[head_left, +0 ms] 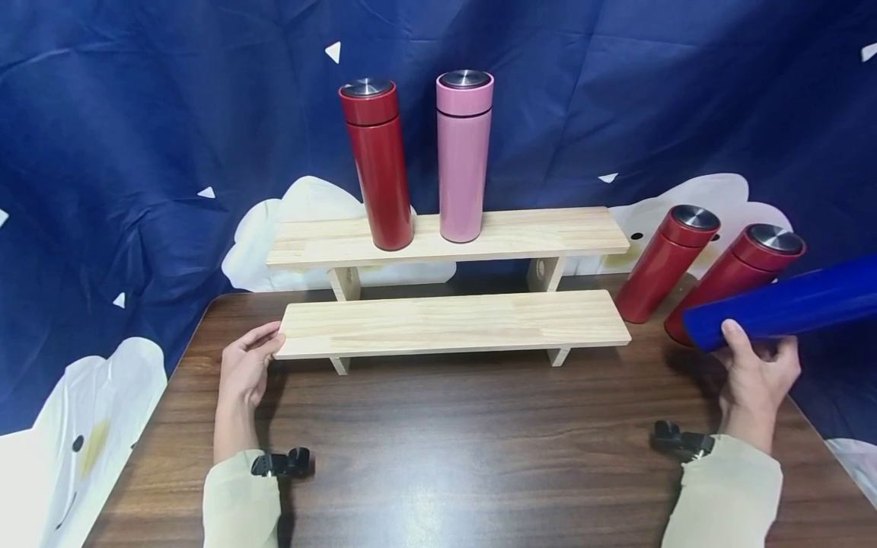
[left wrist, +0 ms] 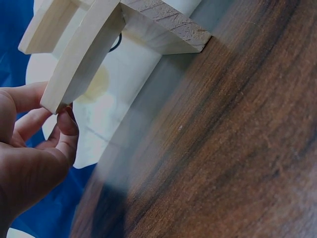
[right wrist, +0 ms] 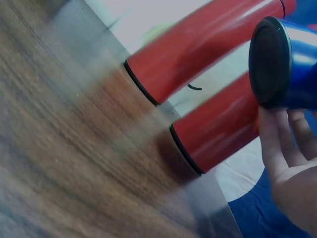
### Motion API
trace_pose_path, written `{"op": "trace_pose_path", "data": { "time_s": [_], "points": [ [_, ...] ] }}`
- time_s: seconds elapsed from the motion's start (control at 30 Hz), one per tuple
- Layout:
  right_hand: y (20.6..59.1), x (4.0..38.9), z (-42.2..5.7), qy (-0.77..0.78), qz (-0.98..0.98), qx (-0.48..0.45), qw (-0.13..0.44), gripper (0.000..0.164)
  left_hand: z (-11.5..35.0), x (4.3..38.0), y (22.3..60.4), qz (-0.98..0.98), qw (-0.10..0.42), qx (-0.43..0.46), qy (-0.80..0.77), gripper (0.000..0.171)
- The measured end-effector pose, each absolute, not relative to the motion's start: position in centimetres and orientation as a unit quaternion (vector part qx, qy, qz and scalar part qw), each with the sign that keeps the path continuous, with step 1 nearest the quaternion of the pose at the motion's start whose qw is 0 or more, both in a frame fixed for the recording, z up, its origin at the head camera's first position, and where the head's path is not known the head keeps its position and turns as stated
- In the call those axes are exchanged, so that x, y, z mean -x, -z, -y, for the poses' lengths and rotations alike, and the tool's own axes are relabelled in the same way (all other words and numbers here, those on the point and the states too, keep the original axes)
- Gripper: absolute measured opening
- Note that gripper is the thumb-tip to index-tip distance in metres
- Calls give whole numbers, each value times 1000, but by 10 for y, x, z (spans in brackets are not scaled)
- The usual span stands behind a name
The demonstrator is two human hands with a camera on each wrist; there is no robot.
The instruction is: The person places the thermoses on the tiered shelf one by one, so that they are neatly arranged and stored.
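Note:
My left hand (head_left: 245, 367) pinches the left end of the lower board of a two-tier wooden shelf (head_left: 452, 323); in the left wrist view its fingers lie around the board's corner (left wrist: 69, 87). On the right, my right hand (head_left: 759, 382) grips a blue thermos (head_left: 815, 298) near its base. That thermos is tilted almost flat above the table, its black bottom (right wrist: 269, 62) turned toward the right wrist camera and its far end outside the head view. Two red thermoses (head_left: 659, 274) (head_left: 733, 278) stand upright just behind it.
A red thermos (head_left: 380, 179) and a pink thermos (head_left: 464, 171) stand upright on the upper board (head_left: 548, 232). The brown wooden table (head_left: 466, 441) runs toward me. Behind hangs a dark blue cloth (head_left: 185, 114) with white cartoon shapes.

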State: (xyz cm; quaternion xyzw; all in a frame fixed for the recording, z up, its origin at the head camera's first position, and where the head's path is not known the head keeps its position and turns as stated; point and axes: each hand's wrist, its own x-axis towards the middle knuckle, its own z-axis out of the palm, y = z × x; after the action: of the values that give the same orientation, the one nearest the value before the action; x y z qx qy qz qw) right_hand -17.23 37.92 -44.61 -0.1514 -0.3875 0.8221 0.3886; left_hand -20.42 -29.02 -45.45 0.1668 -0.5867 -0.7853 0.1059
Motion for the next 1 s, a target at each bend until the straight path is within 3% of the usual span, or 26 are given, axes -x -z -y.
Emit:
{"op": "trace_pose_path", "data": {
  "time_s": [0.43,1.0],
  "points": [
    [438,180,-361,-804,391,96,438,56,290,204,454,583,103,-163,789,20],
    [427,194,-337,-801,398,49,445,59,289,204,452,584,101,-171,787,20]
  ]
}}
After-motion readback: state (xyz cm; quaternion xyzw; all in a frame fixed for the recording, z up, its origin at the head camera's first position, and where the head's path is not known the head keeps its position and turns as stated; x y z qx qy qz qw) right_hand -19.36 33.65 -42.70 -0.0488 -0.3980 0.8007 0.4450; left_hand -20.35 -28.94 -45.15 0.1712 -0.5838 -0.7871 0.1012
